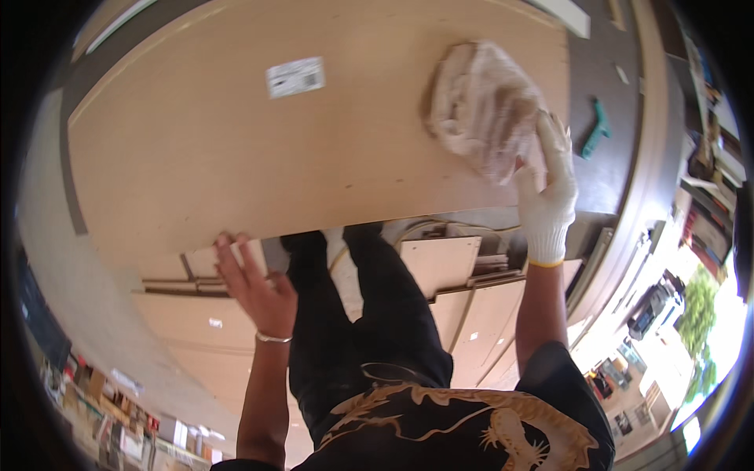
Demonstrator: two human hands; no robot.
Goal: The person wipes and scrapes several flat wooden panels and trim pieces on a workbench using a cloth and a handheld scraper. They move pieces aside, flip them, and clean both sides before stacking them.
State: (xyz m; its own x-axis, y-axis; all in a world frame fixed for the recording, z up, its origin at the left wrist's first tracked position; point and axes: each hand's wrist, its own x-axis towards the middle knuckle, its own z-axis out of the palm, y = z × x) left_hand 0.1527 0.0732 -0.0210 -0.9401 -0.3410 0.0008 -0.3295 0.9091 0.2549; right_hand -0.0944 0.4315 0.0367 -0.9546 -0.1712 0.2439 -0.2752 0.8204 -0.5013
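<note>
A large light-brown wooden board [236, 149] lies flat in front of me. My right hand [548, 188], in a white knit glove, presses a crumpled pale rag [483, 106] onto the board near its right end. My bare left hand [255, 282], with a thin bracelet at the wrist, rests at the board's near edge, fingers spread and curled up against it. A white paper label [295, 77] is stuck on the board's far part.
A dark worktop [620, 149] shows past the board's right end, with a green tool [597, 129] on it. Several more wooden panels [463, 306] are stacked below by my legs. Shelves with goods run along the right rim.
</note>
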